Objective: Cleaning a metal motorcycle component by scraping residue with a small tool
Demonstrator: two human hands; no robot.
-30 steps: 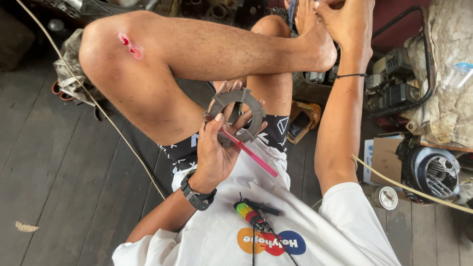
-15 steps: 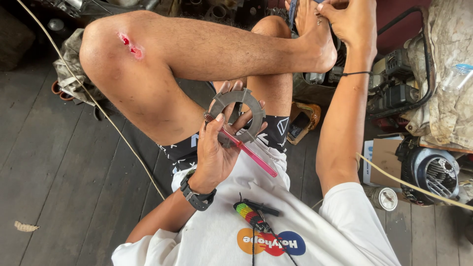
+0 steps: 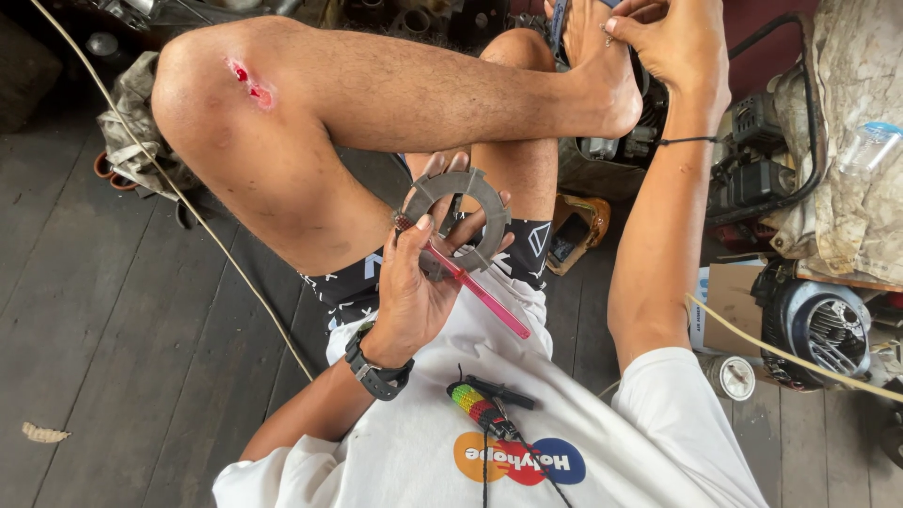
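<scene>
My left hand [image 3: 414, 282], with a black watch on the wrist, is closed around a grey notched metal ring [image 3: 458, 218] and a thin pink-handled tool [image 3: 480, 293], held together over my lap. My right hand [image 3: 673, 47] is stretched up to the top of the view, beside my bare foot [image 3: 602, 71]. Its fingertips are pinched together at the foot; whether they hold something small I cannot tell. My bent leg has a red scrape on the knee [image 3: 249, 83].
Dark wooden floorboards [image 3: 113, 329] run under me. Engine parts and a black hose [image 3: 781, 160] are piled at the right, with a round metal housing [image 3: 818, 325], a cardboard box [image 3: 738, 292] and a small can [image 3: 734, 376]. A pale cord [image 3: 188, 202] crosses the floor at the left.
My right hand has shifted slightly at the foot, fingers closing together. The left hand keeps the ring and the pink tool in the same spot.
</scene>
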